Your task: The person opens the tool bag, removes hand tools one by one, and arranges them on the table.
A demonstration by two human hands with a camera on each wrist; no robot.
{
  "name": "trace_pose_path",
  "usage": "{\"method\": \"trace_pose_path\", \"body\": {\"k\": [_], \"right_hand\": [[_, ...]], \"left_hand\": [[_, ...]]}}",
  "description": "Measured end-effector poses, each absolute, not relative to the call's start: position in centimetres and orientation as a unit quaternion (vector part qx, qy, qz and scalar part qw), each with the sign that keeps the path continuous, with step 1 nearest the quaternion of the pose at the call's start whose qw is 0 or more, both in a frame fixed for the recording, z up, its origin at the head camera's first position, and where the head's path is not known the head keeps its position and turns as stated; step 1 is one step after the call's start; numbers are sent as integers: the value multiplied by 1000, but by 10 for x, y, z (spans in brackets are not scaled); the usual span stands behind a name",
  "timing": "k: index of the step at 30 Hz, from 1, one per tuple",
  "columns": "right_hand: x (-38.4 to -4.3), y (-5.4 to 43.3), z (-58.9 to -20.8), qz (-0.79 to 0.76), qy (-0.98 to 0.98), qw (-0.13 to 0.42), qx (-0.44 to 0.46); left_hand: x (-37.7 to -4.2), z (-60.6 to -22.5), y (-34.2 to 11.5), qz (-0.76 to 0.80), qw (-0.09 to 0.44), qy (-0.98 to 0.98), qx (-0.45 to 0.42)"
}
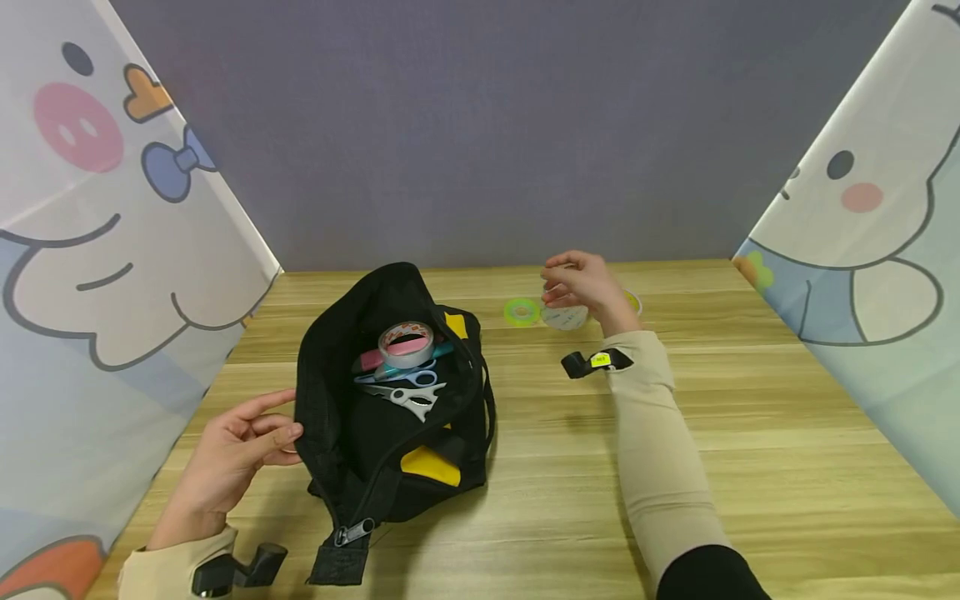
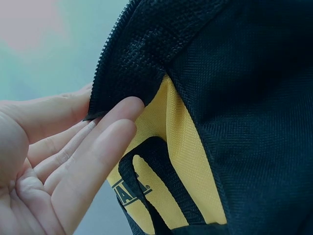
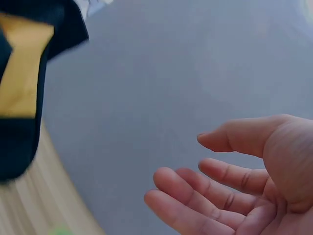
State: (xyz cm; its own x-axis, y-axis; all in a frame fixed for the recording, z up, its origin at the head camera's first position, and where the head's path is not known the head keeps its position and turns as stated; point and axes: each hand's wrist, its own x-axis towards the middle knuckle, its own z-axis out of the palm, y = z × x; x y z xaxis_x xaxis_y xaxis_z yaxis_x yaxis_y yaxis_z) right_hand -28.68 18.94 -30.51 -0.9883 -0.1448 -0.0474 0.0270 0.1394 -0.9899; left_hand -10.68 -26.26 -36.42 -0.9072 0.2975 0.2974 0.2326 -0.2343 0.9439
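Observation:
A black bag [image 1: 318, 367] with yellow panels stands with its zipped mouth wide apart. My left hand [image 1: 236, 454] pinches the zipper edge at the bag's left side, thumb and fingers on opposite faces. Inside lie a roll of tape [image 1: 408, 361], white-handled scissors [image 1: 412, 402], blue-handled scissors [image 1: 423, 378] and pink and teal items whose kind I cannot tell. My right hand [image 1: 588, 285], holding nothing, hovers with loosely bent fingers near a whitish round item [image 1: 566, 318]. Left of that is a small green ring [image 1: 512, 313], seemingly a tape roll.
Another round item with a yellow edge [image 1: 637, 302] is mostly hidden behind my right wrist. A grey panel [image 1: 480, 133] closes off the wooden table [image 1: 750, 450] at the back. Cartoon-printed panels [image 1: 862, 250] flank both sides. The bag's zipper end [image 1: 337, 562] hangs toward me.

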Motion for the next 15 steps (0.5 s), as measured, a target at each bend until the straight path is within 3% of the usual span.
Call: {"method": "trace_pose_path", "body": {"k": [15], "right_hand": [[-279, 98, -254, -600, 779, 98, -153]], "left_hand": [[-107, -365, -266, 758, 29, 619, 206]]}}
